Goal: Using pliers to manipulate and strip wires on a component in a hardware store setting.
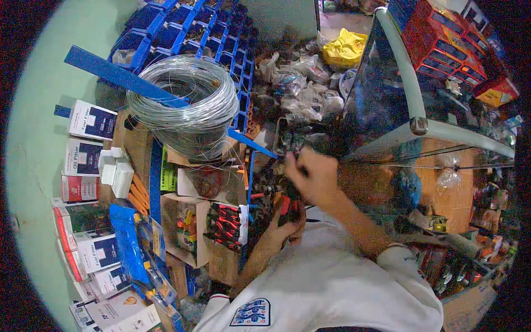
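Near the middle of the head view, my left hand [284,228] is closed around a red and black object [284,205] whose kind I cannot make out. My right hand [315,172] is raised above and to the right of it, fingers bent and blurred by motion; whether something small is between them cannot be told. Dark, cluttered items [290,137] lie just beyond my right fingertips. To the left stands a large coil of silvery wire [182,112], with a blue metal strip [120,76] across it.
Blue parts bins [182,37] rise at the upper left. Filter boxes [93,120] line the left wall. Cardboard boxes [186,228] hold small goods beside my left arm. Plastic bags [311,95] lie ahead, near a yellow bag [345,47]. A framed glass case [415,124] stands at the right.
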Demonstrator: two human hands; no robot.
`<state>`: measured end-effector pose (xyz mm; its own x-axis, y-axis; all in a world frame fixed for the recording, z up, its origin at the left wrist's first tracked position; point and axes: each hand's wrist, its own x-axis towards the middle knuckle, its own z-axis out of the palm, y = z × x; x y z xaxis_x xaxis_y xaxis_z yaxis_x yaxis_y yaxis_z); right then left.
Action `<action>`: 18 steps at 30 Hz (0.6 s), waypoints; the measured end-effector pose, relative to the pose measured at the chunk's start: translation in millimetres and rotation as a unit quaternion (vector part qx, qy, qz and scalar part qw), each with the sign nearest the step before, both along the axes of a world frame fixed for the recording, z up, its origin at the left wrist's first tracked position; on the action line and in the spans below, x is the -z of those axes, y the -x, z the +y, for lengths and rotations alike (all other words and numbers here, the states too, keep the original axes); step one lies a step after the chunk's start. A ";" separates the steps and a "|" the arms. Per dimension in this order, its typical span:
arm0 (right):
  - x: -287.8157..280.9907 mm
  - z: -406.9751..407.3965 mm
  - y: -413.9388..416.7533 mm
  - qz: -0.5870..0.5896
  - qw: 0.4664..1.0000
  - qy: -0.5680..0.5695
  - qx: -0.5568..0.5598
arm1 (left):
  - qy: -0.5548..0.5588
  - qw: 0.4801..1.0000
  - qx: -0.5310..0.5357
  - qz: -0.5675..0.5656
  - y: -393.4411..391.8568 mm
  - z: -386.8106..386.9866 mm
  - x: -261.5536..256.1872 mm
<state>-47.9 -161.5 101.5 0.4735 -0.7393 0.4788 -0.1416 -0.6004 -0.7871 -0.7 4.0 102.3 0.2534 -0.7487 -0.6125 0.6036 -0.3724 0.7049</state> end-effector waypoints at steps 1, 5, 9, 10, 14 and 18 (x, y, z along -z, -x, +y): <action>-6.8 -10.1 -2.0 -0.016 1.000 -0.009 0.024 | 0.022 0.998 0.058 0.012 -1.2 2.5 -2.7; 10.5 -28.7 7.0 -0.093 0.971 -0.211 0.056 | 0.119 0.991 0.048 -0.028 -6.7 -1.1 -9.5; 26.3 -15.1 12.6 -0.185 0.832 -0.520 -0.053 | 0.139 0.989 -0.007 0.056 -3.3 -15.1 -13.9; 23.5 -12.5 14.3 -0.175 0.797 -0.569 -0.098 | 0.120 0.992 0.004 0.046 -4.9 -17.9 -16.3; 9.7 -8.8 13.4 -0.225 0.718 -0.618 -0.230 | 0.061 0.997 0.034 -0.029 -7.3 -13.7 -10.0; -1.0 -3.3 9.9 -0.283 0.687 -0.620 -0.254 | 0.092 0.990 0.047 0.096 -17.4 -9.3 16.5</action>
<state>-57.8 -164.8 102.5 0.8182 -0.5535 -0.1557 0.3771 0.7210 -0.5814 16.7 -5.3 85.8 0.0697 -0.8670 -0.4934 0.7021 -0.3088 0.6416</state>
